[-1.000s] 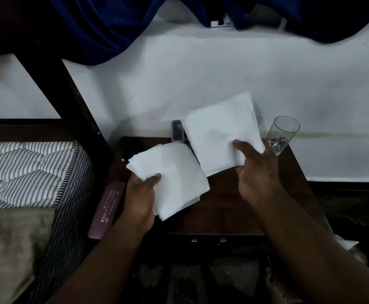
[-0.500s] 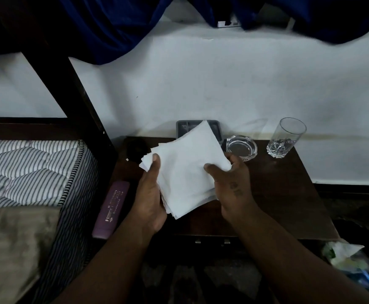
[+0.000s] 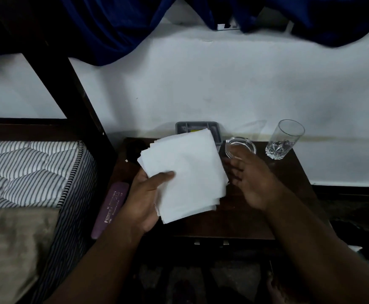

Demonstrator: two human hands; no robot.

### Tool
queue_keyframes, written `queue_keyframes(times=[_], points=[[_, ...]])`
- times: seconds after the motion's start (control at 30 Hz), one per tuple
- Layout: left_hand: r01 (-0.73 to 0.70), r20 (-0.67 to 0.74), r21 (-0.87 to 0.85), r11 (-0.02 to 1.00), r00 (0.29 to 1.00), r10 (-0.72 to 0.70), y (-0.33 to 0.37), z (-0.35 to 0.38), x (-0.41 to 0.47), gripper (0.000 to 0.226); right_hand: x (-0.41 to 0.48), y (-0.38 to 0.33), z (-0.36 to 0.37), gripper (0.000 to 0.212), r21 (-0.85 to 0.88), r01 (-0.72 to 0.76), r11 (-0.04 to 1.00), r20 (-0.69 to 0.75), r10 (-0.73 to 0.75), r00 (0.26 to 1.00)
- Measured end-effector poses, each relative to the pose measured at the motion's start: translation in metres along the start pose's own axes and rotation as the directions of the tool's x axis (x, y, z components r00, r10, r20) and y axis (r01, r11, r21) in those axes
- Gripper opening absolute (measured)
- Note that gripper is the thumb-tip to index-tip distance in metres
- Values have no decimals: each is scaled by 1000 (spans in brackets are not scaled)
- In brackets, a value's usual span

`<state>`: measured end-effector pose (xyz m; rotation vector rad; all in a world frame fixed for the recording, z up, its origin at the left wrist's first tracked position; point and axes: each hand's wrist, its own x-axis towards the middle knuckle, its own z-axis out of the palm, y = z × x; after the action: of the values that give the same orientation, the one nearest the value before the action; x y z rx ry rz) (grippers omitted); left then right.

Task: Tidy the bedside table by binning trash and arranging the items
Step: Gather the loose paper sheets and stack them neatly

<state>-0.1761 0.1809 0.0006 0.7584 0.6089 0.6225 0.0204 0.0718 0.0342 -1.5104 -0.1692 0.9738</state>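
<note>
Gathering loose napkins (image 3: pixel 185 174), the left hand (image 3: pixel 144 198) pinches the stack above the table (image 3: pixel 245 216), right hand (image 3: pixel 251 181) fingers spread; squaring and placing likely follows.

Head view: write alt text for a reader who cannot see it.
A person's left hand holds a stack of white paper napkins over a dark wooden bedside table, while the open right hand hovers beside it. Behind stand a grey tray, a glass ashtray and a drinking glass; a striped mattress lies at the left.
</note>
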Motion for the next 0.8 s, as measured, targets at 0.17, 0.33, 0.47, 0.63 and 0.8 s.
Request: queue_keyframes(times=[0.17, 0.33, 0.47, 0.63, 0.8], points=[[150, 113, 0, 989, 982, -149, 1, -2, -3, 52, -3, 10, -11, 60, 166, -364, 917, 401, 274, 874], [183, 7, 69, 981, 983, -184, -7, -2, 3, 43, -2, 14, -12, 75, 160, -377, 912, 484, 261, 835], [206, -52, 105, 973, 978, -201, -13, -6, 6, 39, -5, 19, -8, 57, 32, -267, 963, 446, 225, 866], [197, -130, 194, 961, 976, -174, -16, -4, 7, 38, -5, 32, 0, 22, -296, 6, 955, 295, 85, 952], [198, -170, 295, 935, 974, -153, -21, -2, 6, 30, 0, 38, 4, 16, -521, 136, 843, 142, -71, 987]])
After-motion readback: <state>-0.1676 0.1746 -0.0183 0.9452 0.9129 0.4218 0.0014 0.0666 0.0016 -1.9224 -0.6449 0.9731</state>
